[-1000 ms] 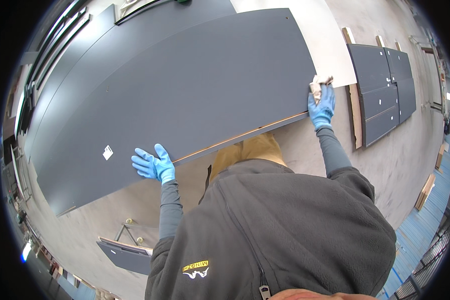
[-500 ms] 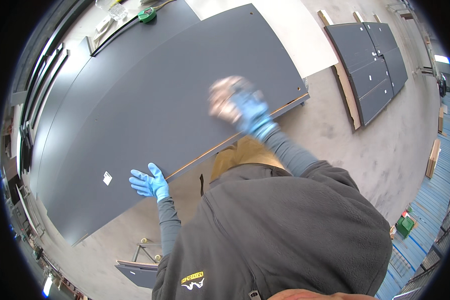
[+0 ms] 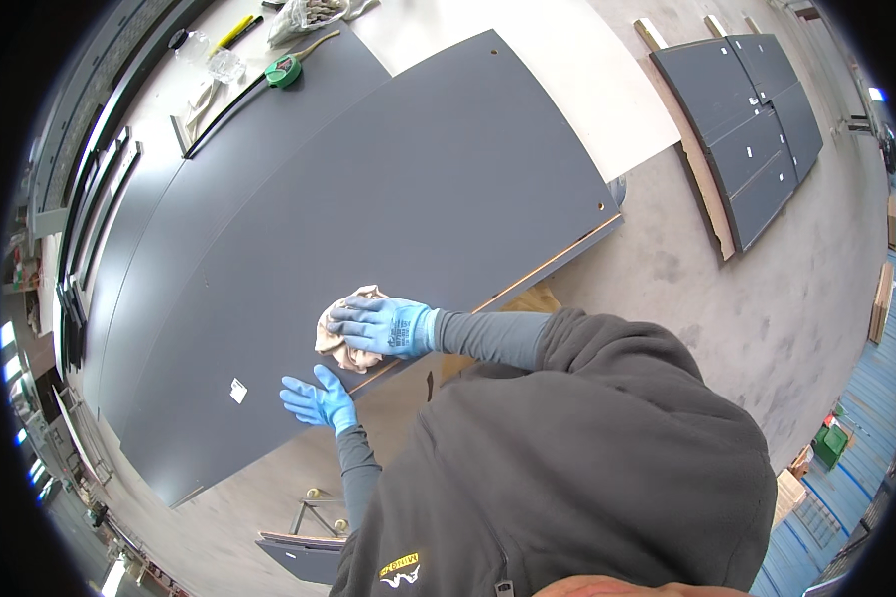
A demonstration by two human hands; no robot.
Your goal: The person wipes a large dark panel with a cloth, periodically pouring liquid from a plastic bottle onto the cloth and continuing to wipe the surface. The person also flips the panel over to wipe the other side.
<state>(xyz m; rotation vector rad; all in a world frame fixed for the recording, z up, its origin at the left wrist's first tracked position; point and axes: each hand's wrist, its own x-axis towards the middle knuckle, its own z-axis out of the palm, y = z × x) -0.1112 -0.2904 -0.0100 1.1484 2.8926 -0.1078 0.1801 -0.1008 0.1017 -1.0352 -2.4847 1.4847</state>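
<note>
Right hand in a light-blue rubbery glove [image 3: 393, 326] lay flat over a crumpled cream fabric cloth [image 3: 353, 362], fingers straight, pressing it down rather than clenched round it; thumb not made out. Cloth sat on the big dark-grey, smooth, flat panel [image 3: 388, 179], close to its near edge, left of that edge's middle. Left hand in a matching blue glove [image 3: 318, 398] was spread open and had hold of nothing, over the panel's near edge just left of the cloth; whether it bore weight, could not tell. Main worry: with the palm merely flat, loose folds could have bunched or slipped out, leaving glove rubbing bare panel. Grit caught beneath, if any, could have scratched the dark finish. A leftward stroke risked running into the left hand, or lifting a corner of the small white paper label [image 3: 238, 390] toward the panel's left end. Drifting nearer, fabric could have snagged on the thin orange-brown strip [image 3: 543, 269] along the panel's near edge. Support underneath was hidden; heavy leaning there might have shifted the panel.
</note>
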